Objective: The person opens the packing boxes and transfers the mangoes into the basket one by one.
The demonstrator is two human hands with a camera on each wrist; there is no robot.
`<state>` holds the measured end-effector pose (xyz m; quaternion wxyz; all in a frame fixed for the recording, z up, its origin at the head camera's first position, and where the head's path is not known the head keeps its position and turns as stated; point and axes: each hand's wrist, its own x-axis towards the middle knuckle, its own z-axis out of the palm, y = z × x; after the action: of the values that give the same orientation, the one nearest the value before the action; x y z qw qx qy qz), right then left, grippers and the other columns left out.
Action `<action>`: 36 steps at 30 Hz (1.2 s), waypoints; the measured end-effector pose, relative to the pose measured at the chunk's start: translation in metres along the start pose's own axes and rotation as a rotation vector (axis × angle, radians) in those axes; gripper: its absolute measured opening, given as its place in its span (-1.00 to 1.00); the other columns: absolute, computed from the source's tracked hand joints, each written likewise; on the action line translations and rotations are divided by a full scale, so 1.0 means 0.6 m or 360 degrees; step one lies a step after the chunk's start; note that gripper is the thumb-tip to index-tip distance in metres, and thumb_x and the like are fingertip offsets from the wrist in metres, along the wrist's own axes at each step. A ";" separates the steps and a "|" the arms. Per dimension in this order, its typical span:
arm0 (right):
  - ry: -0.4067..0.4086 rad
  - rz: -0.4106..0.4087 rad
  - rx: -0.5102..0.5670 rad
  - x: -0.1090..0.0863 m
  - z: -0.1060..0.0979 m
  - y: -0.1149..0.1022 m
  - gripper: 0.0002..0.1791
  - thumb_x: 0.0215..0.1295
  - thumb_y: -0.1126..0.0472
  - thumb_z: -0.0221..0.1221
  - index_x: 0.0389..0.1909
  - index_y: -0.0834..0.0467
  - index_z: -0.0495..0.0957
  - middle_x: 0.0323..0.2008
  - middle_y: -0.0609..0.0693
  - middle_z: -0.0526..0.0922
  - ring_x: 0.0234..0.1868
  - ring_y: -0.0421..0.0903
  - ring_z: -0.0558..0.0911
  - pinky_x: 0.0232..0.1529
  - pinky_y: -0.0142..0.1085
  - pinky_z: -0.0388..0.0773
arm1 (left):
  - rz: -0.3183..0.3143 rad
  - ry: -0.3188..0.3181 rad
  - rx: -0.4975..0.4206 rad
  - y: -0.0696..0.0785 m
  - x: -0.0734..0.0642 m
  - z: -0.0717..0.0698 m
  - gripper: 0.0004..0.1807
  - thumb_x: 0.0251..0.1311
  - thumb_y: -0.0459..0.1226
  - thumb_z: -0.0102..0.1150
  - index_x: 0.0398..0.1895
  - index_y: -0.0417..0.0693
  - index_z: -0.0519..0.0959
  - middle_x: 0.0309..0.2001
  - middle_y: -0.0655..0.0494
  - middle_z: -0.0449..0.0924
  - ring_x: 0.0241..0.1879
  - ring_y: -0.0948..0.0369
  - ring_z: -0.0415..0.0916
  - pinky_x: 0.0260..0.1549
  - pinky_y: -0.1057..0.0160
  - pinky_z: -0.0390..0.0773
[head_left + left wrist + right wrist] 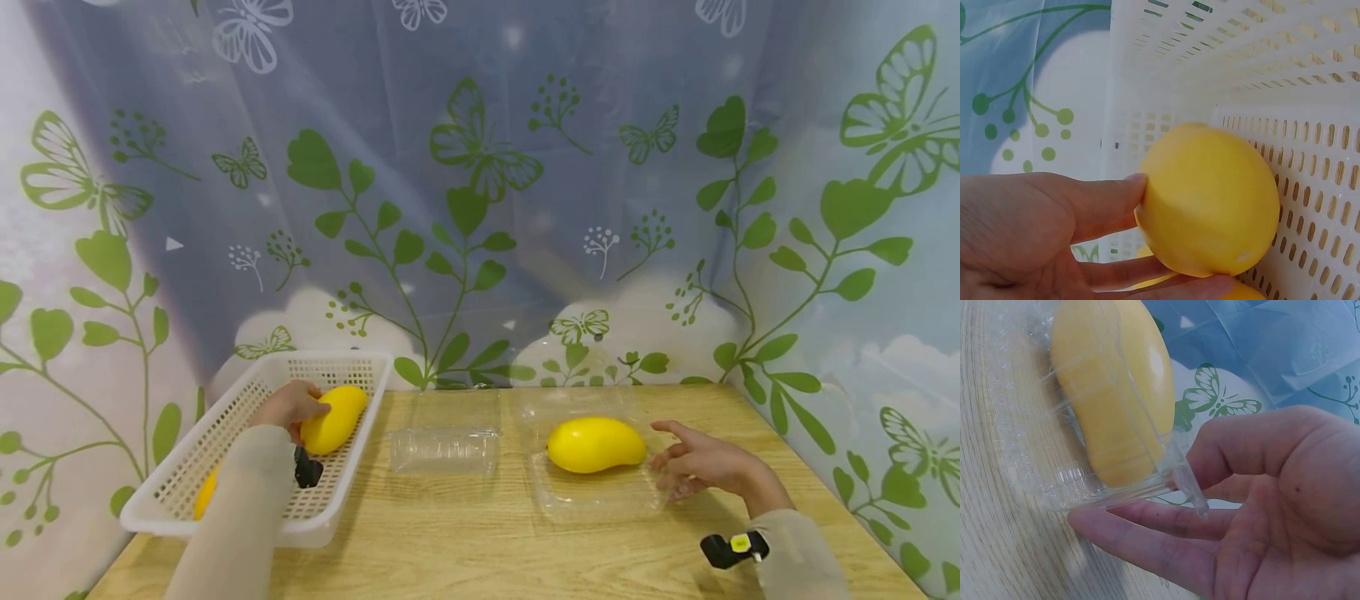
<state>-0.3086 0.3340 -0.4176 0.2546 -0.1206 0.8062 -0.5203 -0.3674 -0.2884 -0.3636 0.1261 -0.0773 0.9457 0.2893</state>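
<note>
In the head view my left hand (288, 406) reaches into a white perforated plastic basket (363, 450) and grips a yellow mango (335, 421). The left wrist view has the thumb on one side of this mango (1210, 200) and fingers under it, with more yellow showing below. Another mango (204, 493) lies in the near end of the basket, partly hidden by my sleeve. A third mango (596, 444) lies in a clear plastic box (592, 504). My right hand (705, 462) pinches this box at its right edge, thumb at the rim and fingers along the outer wall.
A second clear plastic box (444, 454) stands between the basket and the box with the mango. All sit on a wood-grain table (465, 542). Behind hangs a curtain (480, 250) printed with butterflies and leaves, close to the table's back edge.
</note>
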 end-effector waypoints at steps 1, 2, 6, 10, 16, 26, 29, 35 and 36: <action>0.0000 0.0001 0.0001 0.000 0.000 0.000 0.03 0.38 0.38 0.12 0.61 0.34 -0.40 0.24 0.59 0.40 -0.22 0.04 0.72 -0.19 -0.10 0.77 | 0.0003 0.0004 0.0004 0.000 0.000 0.000 -0.39 0.52 -0.27 0.07 0.47 -0.49 0.22 0.38 -0.54 0.30 -0.10 -0.17 0.70 -0.17 -0.02 0.77; 0.0000 0.0002 0.0002 0.000 0.000 0.000 0.03 0.37 0.38 0.12 0.61 0.34 -0.40 0.24 0.59 0.40 -0.22 0.03 0.72 -0.20 -0.11 0.77 | -0.0002 0.0010 0.0010 0.001 -0.001 0.000 -0.39 0.52 -0.28 0.07 0.46 -0.49 0.24 0.39 -0.54 0.30 -0.07 -0.19 0.69 -0.16 -0.02 0.77; -0.0005 0.0004 -0.0003 0.002 0.000 0.001 0.03 0.37 0.38 0.12 0.60 0.34 -0.40 0.24 0.60 0.40 -0.24 0.02 0.72 -0.20 -0.12 0.77 | -0.0037 0.0019 0.0020 0.005 -0.004 -0.001 -0.42 0.50 -0.32 0.07 0.45 -0.49 0.26 0.39 -0.52 0.29 0.06 -0.26 0.62 -0.16 -0.02 0.76; -0.0007 0.0004 -0.0009 0.002 -0.001 -0.001 0.02 0.38 0.38 0.13 0.60 0.35 -0.39 0.25 0.60 0.40 -0.21 0.04 0.72 -0.20 -0.12 0.77 | -0.0049 0.0030 0.0030 0.008 -0.010 -0.004 -0.41 0.45 -0.36 0.08 0.45 -0.49 0.27 0.39 -0.51 0.31 0.05 -0.27 0.61 -0.18 -0.01 0.77; -0.0007 0.0005 -0.0007 0.001 -0.001 -0.005 0.02 0.39 0.38 0.11 0.61 0.35 -0.40 0.25 0.60 0.39 -0.16 0.07 0.73 -0.21 -0.12 0.77 | -0.0080 0.0036 -0.0005 0.009 -0.015 -0.007 -0.38 0.43 -0.36 0.10 0.46 -0.50 0.24 0.42 -0.51 0.25 0.05 -0.23 0.60 -0.21 0.04 0.77; -0.0004 0.0006 -0.0010 -0.001 0.000 -0.005 0.03 0.38 0.37 0.12 0.61 0.35 -0.40 0.25 0.60 0.39 -0.16 0.07 0.72 -0.21 -0.13 0.77 | -0.0088 0.0055 -0.0027 0.016 -0.019 -0.011 -0.41 0.42 -0.35 0.11 0.43 -0.48 0.28 0.34 -0.51 0.35 0.00 -0.21 0.59 -0.23 0.03 0.78; -0.0001 0.0006 -0.0011 -0.002 0.001 -0.005 0.02 0.39 0.37 0.11 0.61 0.35 -0.40 0.25 0.60 0.39 -0.14 0.08 0.73 -0.20 -0.12 0.77 | -0.0097 0.0043 -0.0047 0.018 -0.018 -0.012 -0.40 0.45 -0.34 0.10 0.46 -0.47 0.25 0.36 -0.52 0.32 0.09 -0.27 0.56 -0.21 0.03 0.78; -0.0003 0.0011 -0.0005 -0.002 0.000 -0.005 0.00 0.40 0.38 0.10 0.60 0.36 -0.39 0.24 0.59 0.40 -0.13 0.08 0.73 -0.19 -0.11 0.77 | -0.0109 0.0019 -0.0056 0.022 -0.022 -0.015 -0.34 0.47 -0.29 0.08 0.51 -0.44 0.17 0.41 -0.53 0.25 0.22 -0.36 0.46 -0.21 0.03 0.78; -0.0004 0.0011 -0.0003 -0.002 0.000 -0.005 0.00 0.40 0.38 0.10 0.60 0.36 -0.39 0.23 0.58 0.41 -0.14 0.08 0.73 -0.18 -0.11 0.77 | -0.0100 0.0012 -0.0054 0.022 -0.022 -0.016 -0.33 0.48 -0.29 0.08 0.52 -0.44 0.15 0.42 -0.54 0.23 0.24 -0.38 0.44 -0.21 0.02 0.77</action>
<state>-0.3078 0.3332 -0.4146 0.2574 -0.1187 0.8067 -0.5186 -0.3595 -0.2818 -0.3452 0.1302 -0.1101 0.9382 0.3010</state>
